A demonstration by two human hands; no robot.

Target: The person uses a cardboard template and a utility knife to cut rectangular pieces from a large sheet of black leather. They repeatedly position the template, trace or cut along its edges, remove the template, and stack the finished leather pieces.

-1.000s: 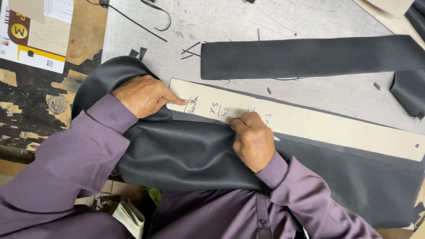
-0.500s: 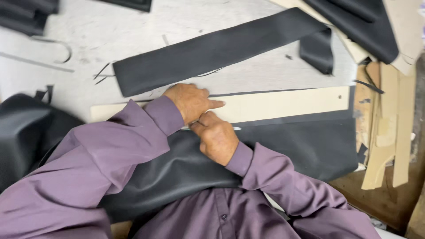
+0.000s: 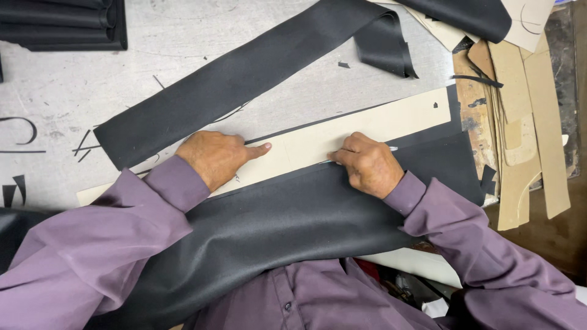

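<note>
Left hand [image 3: 214, 157] flat, fingers spread, pinning long cardboard template [image 3: 367, 125] onto black fabric [image 3: 287, 226] across worktop [image 3: 79, 91]. Right hand [image 3: 367, 164] closed around slim marking tool [image 3: 391, 148] at template's edge. Fabric probably soft, limp, slippery; best pressed flat, not pinched.

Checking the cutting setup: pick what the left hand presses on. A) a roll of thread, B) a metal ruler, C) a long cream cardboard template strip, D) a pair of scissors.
C: the left hand lies flat, forefinger out, on the long cream cardboard template strip that rests on the black material.
</note>
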